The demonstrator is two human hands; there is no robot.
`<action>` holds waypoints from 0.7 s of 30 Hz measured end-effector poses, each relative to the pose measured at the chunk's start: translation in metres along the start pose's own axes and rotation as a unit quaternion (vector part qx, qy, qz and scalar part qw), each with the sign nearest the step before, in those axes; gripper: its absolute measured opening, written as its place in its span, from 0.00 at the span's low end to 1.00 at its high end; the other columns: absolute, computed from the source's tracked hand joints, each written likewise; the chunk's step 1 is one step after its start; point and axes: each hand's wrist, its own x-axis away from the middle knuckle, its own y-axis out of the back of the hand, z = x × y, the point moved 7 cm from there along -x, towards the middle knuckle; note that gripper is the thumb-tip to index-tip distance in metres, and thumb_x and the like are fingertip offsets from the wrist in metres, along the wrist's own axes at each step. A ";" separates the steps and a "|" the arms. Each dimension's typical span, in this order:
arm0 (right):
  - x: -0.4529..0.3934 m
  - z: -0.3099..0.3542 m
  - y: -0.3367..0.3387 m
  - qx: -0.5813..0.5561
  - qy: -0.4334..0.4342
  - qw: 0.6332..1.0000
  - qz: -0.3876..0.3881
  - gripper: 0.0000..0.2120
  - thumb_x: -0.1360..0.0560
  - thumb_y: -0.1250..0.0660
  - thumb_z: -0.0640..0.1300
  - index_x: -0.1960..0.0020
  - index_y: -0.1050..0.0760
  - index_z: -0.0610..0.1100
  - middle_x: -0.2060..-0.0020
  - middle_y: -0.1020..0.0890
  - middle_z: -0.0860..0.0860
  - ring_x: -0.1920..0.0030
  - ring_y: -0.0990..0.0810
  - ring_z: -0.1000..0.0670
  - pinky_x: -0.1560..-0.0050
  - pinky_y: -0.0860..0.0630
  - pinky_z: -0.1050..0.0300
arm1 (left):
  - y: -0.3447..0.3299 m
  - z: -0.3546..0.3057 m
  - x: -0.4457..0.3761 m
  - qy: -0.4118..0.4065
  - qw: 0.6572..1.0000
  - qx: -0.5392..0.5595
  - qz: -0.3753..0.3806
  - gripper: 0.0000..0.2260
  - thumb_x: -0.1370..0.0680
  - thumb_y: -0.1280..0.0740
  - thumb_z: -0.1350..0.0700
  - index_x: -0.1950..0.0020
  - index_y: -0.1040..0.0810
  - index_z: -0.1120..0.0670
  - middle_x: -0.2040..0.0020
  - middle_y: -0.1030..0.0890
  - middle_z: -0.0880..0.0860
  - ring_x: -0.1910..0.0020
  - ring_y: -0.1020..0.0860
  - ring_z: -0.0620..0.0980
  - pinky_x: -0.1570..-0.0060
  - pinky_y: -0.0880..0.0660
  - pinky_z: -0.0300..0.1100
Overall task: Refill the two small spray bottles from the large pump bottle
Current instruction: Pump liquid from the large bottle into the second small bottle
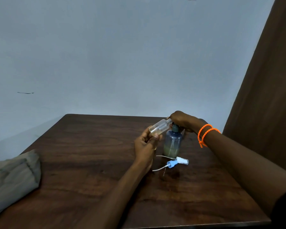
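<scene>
My left hand [146, 143] grips a small clear spray bottle [159, 127] by its base, tilted so the open neck points up right under the pump's spout. A little yellowish liquid lies in its lower end. The large bluish pump bottle [172, 143] stands upright on the table with greenish liquid in its bottom third. My right hand [182, 121] covers and presses its dark pump head; the spout is hidden. Two removed spray heads lie in front of the pump bottle with their dip tubes: a white one [182, 161] and a blue one [171, 163]. A second small bottle is not visible.
The dark wooden table [89, 154] stands against a pale wall. A folded grey-green cloth [13, 177] lies at the table's left edge. A brown curtain [267, 80] hangs at the right. Orange bead bracelets [205, 133] circle my right wrist.
</scene>
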 end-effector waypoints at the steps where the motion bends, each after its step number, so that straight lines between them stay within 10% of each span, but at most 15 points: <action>1: 0.003 0.001 0.002 0.009 -0.007 1.000 -0.001 0.11 0.25 0.42 0.36 0.55 0.20 0.37 0.58 0.21 0.33 0.62 0.19 0.34 0.56 0.20 0.28 | 0.000 0.000 0.001 0.003 1.000 0.001 0.000 0.17 0.21 0.33 0.68 0.33 0.23 0.61 0.44 0.14 0.57 0.44 0.17 0.52 0.47 0.20 0.39; 21: 0.009 0.001 0.003 -0.006 -0.020 1.000 -0.002 0.12 0.24 0.44 0.36 0.51 0.21 0.36 0.55 0.20 0.35 0.59 0.18 0.34 0.53 0.21 0.27 | -0.001 0.004 -0.002 0.003 1.000 0.016 0.006 0.14 0.21 0.33 0.68 0.37 0.20 0.58 0.45 0.14 0.58 0.46 0.16 0.50 0.49 0.20 0.37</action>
